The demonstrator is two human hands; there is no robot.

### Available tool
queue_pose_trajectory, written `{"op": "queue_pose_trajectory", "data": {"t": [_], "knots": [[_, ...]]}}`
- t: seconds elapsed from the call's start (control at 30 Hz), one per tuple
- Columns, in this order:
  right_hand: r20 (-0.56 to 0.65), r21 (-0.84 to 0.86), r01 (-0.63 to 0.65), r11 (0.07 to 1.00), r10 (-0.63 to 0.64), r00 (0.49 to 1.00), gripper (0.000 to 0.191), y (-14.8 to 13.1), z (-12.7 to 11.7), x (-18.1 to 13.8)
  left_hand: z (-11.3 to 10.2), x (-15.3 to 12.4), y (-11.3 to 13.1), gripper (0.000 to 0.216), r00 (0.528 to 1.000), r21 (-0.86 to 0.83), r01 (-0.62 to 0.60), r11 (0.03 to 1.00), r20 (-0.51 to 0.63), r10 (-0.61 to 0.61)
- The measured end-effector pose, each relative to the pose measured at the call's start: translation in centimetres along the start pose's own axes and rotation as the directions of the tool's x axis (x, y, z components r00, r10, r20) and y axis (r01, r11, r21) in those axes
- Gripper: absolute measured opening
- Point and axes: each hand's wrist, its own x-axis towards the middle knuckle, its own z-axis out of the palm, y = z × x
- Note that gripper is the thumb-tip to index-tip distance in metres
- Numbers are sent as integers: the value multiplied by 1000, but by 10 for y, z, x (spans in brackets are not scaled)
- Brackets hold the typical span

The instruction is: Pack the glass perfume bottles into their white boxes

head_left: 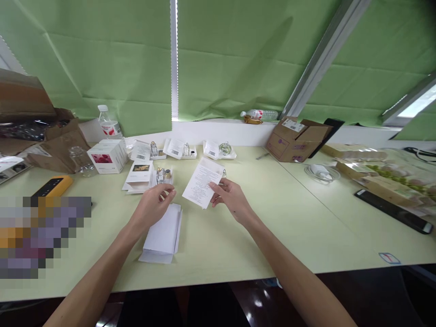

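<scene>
My right hand [229,197] pinches a printed paper leaflet [201,182] by its lower right edge, holding it tilted above the pale green table [259,227]. My left hand [155,204] hovers with fingers curled over the top of an opened white carton [164,234] lying flat; whether it holds anything is unclear. Just beyond my left fingers stands a small glass perfume bottle [161,175] with a gold cap, beside a printed card [140,175].
Along the back sit a white boxed product [108,156], a water bottle [108,122] and several small bottles on white trays [180,150]. A cardboard box [293,138] stands at back right, a phone [395,211] and packages at far right, brown paper at left.
</scene>
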Motion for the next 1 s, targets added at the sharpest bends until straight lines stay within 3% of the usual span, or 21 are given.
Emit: {"op": "queue_pose_trajectory", "data": {"t": [0.1,0.2,0.37,0.57,0.73,1.0], "knots": [[-15,-15,31,999,-32,999,38,1,1,1,0,0,0,29,1000,0,1,1000,5,-1],[-44,-116,152,982,-158,987,41,3,2,1,0,0,-1,30,1000,2,-6,1000,3,6],[7,-428,334,840,-366,930,36,7,4,0,1,1,-2,30,1000,17,-20,1000,1,20],[140,-520,318,793,-289,947,34,11,5,2,0,1,-2,29,1000,18,-26,999,9,26],[140,-476,265,838,-226,964,33,13,4,4,1,1,-3,27,999,17,-35,999,3,35],[166,-478,309,822,-262,951,35,11,4,2,1,1,-4,27,999,36,-45,998,1,45]]}}
